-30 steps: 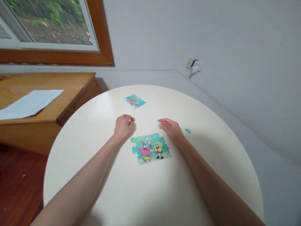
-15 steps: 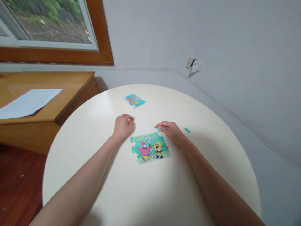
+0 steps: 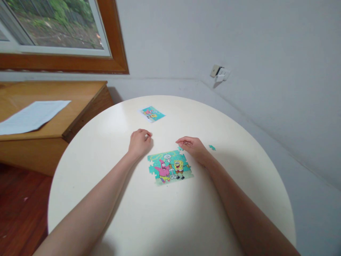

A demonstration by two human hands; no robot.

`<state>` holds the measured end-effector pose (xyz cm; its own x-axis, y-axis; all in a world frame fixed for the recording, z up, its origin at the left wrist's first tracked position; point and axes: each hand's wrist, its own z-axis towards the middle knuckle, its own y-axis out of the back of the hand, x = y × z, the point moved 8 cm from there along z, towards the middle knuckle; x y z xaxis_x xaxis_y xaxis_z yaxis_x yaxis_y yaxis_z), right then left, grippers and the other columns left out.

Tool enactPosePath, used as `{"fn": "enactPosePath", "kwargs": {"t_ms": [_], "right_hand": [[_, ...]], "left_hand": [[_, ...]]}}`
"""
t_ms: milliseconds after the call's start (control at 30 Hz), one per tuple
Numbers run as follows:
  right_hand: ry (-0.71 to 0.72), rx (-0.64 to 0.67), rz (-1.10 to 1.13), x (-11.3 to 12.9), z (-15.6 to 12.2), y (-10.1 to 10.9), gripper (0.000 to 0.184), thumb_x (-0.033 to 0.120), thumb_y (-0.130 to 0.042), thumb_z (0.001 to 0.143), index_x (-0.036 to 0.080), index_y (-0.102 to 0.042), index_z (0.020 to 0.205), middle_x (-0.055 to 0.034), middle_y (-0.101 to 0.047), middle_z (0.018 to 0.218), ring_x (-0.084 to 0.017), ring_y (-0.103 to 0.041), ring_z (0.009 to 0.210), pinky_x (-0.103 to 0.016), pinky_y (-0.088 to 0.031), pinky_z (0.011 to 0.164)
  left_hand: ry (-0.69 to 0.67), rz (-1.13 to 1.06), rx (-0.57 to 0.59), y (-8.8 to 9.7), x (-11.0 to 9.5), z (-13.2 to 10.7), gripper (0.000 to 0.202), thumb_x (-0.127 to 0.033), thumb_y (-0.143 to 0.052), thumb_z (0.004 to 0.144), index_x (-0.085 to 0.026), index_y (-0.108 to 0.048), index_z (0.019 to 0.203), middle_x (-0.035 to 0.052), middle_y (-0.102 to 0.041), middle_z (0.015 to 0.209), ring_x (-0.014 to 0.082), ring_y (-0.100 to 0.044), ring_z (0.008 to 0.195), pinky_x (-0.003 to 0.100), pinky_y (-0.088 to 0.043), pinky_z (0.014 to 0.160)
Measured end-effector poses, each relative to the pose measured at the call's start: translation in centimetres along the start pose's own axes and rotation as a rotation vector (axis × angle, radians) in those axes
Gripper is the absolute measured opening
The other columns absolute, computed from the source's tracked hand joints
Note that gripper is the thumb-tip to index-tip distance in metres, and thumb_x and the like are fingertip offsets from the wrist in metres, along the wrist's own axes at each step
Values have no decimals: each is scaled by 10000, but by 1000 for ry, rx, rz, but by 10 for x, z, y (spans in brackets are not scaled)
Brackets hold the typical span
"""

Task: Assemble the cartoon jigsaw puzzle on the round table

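Note:
A jigsaw puzzle (image 3: 170,169) with cartoon figures lies partly assembled on the round table, with jagged left and right edges. At its upper right corner, my right hand (image 3: 193,146) is closed at the fingertips on a small teal puzzle piece (image 3: 180,148), partly hidden under the thumb. My left hand (image 3: 140,142) rests on the table just above the puzzle's upper left, fingers curled in. A small pale spot shows between those fingers; I cannot make out what it is. Another teal puzzle piece (image 3: 212,147) lies loose to the right of my right hand.
A small picture card (image 3: 153,114) with the same cartoon scene lies toward the far side of the white table (image 3: 170,220). Left of it stands a wooden bench (image 3: 87,92) with paper sheets (image 3: 34,115). A wall outlet (image 3: 222,73) holds a plug.
The teal piece at my right fingertips has shifted slightly toward the puzzle's top edge, and the right fingers have moved a little. My left hand stays where it was.

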<state>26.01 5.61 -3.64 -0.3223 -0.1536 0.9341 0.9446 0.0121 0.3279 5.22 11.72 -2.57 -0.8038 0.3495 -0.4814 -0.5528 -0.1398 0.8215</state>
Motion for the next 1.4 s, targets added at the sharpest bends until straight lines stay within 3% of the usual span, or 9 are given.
{"fn": "enactPosePath", "kwargs": {"t_ms": [1400], "right_hand": [[-35, -64, 53, -5, 3, 1, 207, 349, -665, 633, 173, -683, 740, -27, -648, 673, -147, -580, 650, -297, -471, 640]], "left_hand": [[4, 14, 5, -1, 0, 1, 274, -157, -459, 738, -181, -698, 869, 93, -676, 1037, 256, -607, 1020, 422, -436, 990]]}}
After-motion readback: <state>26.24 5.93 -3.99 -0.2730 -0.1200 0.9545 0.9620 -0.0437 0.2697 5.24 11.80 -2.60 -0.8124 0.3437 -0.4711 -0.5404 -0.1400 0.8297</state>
